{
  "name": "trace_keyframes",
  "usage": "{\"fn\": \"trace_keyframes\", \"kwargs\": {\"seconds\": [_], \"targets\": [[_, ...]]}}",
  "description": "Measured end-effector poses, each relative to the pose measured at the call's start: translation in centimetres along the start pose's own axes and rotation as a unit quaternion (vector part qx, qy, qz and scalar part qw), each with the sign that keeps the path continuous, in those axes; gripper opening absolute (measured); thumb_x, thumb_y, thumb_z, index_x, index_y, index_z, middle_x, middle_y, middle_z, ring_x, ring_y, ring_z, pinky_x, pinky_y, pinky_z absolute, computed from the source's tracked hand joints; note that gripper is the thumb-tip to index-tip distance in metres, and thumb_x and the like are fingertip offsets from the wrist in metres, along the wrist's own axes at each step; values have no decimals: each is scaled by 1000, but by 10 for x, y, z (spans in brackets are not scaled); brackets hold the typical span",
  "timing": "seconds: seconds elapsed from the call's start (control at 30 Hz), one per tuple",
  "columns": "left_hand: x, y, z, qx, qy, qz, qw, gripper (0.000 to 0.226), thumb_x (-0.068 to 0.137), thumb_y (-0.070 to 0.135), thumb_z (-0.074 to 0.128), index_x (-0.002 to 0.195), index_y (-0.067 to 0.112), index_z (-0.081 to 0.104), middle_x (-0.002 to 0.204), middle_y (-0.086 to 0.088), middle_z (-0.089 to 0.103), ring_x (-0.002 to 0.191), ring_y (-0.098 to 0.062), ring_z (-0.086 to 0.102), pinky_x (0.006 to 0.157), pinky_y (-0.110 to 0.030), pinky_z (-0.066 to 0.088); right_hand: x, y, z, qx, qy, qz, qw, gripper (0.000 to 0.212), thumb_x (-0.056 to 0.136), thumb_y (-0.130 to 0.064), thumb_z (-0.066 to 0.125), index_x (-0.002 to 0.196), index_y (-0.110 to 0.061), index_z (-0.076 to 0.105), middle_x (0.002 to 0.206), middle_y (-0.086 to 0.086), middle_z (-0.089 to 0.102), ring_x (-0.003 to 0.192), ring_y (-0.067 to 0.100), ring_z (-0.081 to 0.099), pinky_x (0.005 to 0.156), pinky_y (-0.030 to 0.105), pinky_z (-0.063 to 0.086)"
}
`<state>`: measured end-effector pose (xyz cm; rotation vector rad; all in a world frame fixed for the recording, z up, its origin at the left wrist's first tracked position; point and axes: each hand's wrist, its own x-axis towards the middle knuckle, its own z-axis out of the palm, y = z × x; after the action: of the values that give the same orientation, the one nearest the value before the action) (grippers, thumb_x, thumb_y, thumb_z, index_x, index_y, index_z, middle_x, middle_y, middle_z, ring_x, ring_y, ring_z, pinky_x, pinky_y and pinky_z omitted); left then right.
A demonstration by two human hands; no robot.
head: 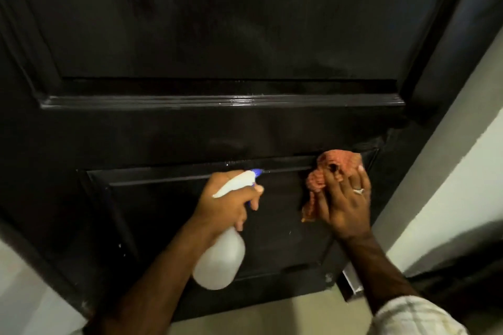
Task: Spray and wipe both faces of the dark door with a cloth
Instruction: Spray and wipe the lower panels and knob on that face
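Note:
The dark panelled door (217, 43) fills most of the view, with a raised rail across its middle and a lower panel below. My left hand (227, 202) grips a white spray bottle (220, 261) by its neck, a finger on the trigger, the blue nozzle aimed at the top moulding of the lower panel. My right hand (344, 202) presses a crumpled orange cloth (337, 164) against the upper right corner of that panel. Wet shine shows on the moulding near the nozzle.
A white wall (449, 171) and the dark door frame (441, 62) stand to the right. Pale floor (272, 315) shows under the door's bottom edge. A metal fitting (352, 281) sits at the lower right of the door. Another light wall lies at the lower left.

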<state>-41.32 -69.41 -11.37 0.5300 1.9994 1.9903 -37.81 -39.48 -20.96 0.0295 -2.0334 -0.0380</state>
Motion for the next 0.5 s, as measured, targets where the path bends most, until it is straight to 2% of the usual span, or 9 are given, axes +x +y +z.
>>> {"fn": "trace_keyframes", "kwargs": {"seconds": [0.07, 0.13, 0.23, 0.33, 0.4, 0.5], "targets": [[14, -10, 35, 2, -5, -32, 999, 27, 95, 7, 70, 71, 3, 58, 60, -14, 53, 35, -17, 39, 39, -24, 32, -4, 12, -6, -11, 1, 115, 993, 50, 107, -35, 52, 146, -6, 62, 151, 23, 59, 146, 40, 48, 130, 59, 22], [21, -18, 60, 1, -12, -47, 999, 28, 95, 9, 69, 69, 13, 59, 59, -9, 51, 37, -15, 40, 40, -23, 34, -6, 16, -8, -9, 21, 203, 979, 54, 108, -33, 50, 153, -4, 53, 159, 25, 50, 154, 38, 37, 130, 62, 21], [21, -26, 67, -17, -21, -35, 999, 22, 95, 11, 72, 74, 11, 65, 66, -12, 66, 38, -15, 45, 42, -25, 38, 2, -4, 4, 44, 70, 244, 966, 56, 109, -27, 51, 160, -5, 44, 168, 18, 39, 160, 36, 30, 130, 61, 23], [10, -26, 47, -40, -13, -13, 999, 19, 93, 16, 76, 83, 2, 69, 78, -18, 75, 38, -19, 45, 44, -26, 37, 12, -64, 22, 105, 101, 285, 947, 54, 109, -23, 52, 159, -5, 47, 165, 11, 44, 155, 34, 37, 128, 60, 26], [0, -24, 30, -43, -4, 3, 999, 27, 82, 27, 78, 81, 0, 70, 77, -27, 72, 37, -22, 44, 43, -27, 35, 6, -101, 29, 130, 65, 211, 967, 49, 104, -21, 55, 151, -6, 55, 153, 13, 51, 141, 40, 48, 127, 53, 28], [-8, -15, 4, -56, 17, -1, 998, 42, 69, 32, 91, 88, 0, 74, 79, -33, 70, 40, -25, 44, 40, -25, 37, 4, -118, 25, 165, -9, 17, 986, 49, 95, -26, 61, 142, -14, 61, 144, 12, 62, 128, 44, 58, 122, 48, 31]]}}
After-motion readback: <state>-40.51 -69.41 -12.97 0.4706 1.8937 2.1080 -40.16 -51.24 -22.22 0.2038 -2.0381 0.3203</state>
